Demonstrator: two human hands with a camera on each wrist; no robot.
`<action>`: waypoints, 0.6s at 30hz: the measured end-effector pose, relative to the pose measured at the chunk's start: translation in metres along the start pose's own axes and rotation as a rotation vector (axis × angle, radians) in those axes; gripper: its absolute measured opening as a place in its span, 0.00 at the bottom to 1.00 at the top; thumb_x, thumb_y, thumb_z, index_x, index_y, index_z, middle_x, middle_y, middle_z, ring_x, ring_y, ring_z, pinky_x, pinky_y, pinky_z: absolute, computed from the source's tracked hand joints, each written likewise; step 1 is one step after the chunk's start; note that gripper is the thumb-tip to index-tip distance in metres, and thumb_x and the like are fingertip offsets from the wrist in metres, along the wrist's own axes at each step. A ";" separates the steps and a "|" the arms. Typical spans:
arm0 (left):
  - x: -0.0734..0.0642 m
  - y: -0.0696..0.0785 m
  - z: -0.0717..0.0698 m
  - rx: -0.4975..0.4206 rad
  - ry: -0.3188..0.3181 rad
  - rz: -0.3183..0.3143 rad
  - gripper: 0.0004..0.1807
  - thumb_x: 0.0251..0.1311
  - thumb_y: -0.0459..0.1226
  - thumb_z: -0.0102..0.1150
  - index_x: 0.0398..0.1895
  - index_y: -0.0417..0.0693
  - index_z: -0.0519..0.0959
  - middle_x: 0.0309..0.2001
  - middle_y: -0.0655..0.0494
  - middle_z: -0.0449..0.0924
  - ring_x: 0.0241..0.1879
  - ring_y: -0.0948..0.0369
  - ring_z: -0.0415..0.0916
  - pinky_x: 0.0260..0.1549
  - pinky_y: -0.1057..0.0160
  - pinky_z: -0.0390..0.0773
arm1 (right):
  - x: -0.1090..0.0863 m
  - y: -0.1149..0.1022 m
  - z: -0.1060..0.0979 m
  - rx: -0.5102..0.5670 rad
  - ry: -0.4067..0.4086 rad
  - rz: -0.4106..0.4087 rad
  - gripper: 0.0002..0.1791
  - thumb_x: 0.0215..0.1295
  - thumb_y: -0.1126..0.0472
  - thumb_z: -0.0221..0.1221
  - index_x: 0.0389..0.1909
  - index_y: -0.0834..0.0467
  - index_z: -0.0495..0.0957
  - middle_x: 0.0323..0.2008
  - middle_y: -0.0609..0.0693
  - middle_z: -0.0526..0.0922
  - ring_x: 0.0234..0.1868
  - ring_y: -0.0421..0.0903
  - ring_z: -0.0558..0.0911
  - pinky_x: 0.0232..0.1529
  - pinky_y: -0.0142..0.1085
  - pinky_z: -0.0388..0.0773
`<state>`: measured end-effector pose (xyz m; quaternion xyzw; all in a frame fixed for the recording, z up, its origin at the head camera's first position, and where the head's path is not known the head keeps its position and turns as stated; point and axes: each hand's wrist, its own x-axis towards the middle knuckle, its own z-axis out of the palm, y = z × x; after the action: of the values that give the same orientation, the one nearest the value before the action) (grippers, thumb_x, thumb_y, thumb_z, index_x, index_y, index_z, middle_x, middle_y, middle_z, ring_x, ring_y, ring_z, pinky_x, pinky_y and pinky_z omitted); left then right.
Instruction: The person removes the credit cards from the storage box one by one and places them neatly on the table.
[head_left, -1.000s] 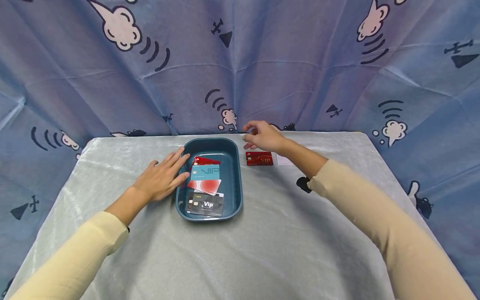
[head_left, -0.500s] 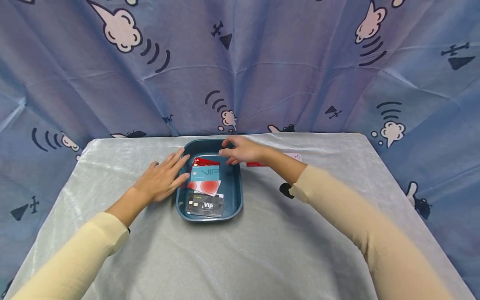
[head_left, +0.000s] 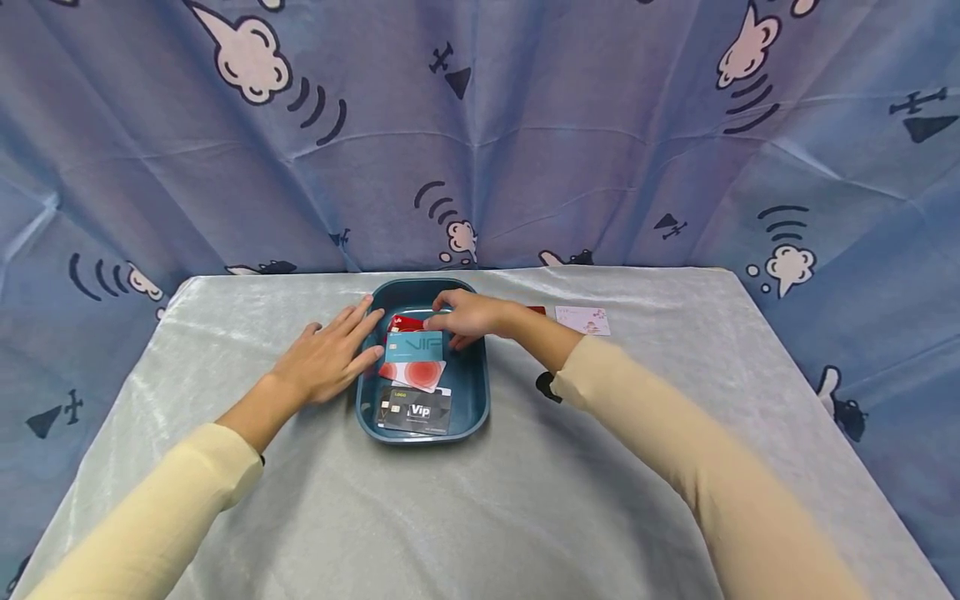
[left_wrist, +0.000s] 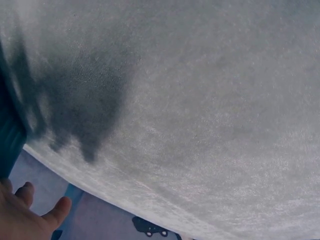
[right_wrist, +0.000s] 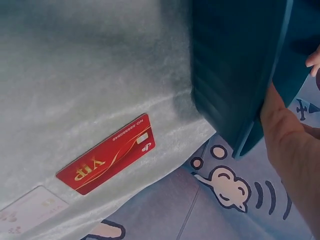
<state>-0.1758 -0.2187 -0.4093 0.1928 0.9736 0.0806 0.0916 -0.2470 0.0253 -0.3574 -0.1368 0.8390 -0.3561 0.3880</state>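
A dark teal rectangular bin (head_left: 480, 408) stands on the table with several plastic cards inside. Topmost lies a red card (head_left: 405, 323), partly covered by a light-blue VIP card (head_left: 414, 346). Below them are a white card with red circles (head_left: 416, 374) and a black Vip card (head_left: 416, 410), over others mostly hidden. My left hand (head_left: 318, 358) rests along the bin's left rim, fingers extended. Over the bin's right rim reaches my right hand (head_left: 474, 317), its fingers loosely bent by the red and light-blue cards; no card shows held in it.
Right of the bin, a red VIP card (right_wrist: 110, 155) lies on the grey cloth (head_left: 600, 467), mostly behind my right forearm in the head view. Beside it is a pale pink card (head_left: 582, 320). A blue patterned curtain (head_left: 570, 167) hangs behind the table.
My right hand has moved left and down from above the cards outside, across the rim and into the bin. My left hand stays where it was.
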 end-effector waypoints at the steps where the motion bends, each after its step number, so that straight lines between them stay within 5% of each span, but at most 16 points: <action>1: 0.000 0.000 0.000 -0.001 0.001 0.000 0.39 0.75 0.58 0.37 0.81 0.51 0.47 0.81 0.50 0.34 0.77 0.45 0.42 0.65 0.29 0.53 | 0.001 -0.001 0.001 0.002 -0.002 0.005 0.29 0.74 0.54 0.54 0.69 0.63 0.60 0.60 0.62 0.69 0.52 0.60 0.83 0.51 0.43 0.81; 18: -0.001 0.000 0.000 -0.004 0.012 0.002 0.38 0.75 0.57 0.37 0.81 0.51 0.48 0.81 0.50 0.35 0.77 0.45 0.43 0.65 0.29 0.53 | 0.013 -0.007 0.006 0.017 0.002 0.052 0.25 0.74 0.54 0.55 0.63 0.65 0.65 0.59 0.62 0.72 0.48 0.58 0.83 0.52 0.44 0.81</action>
<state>-0.1749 -0.2193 -0.4097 0.1929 0.9738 0.0838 0.0863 -0.2513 0.0104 -0.3621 -0.1114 0.8396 -0.3532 0.3974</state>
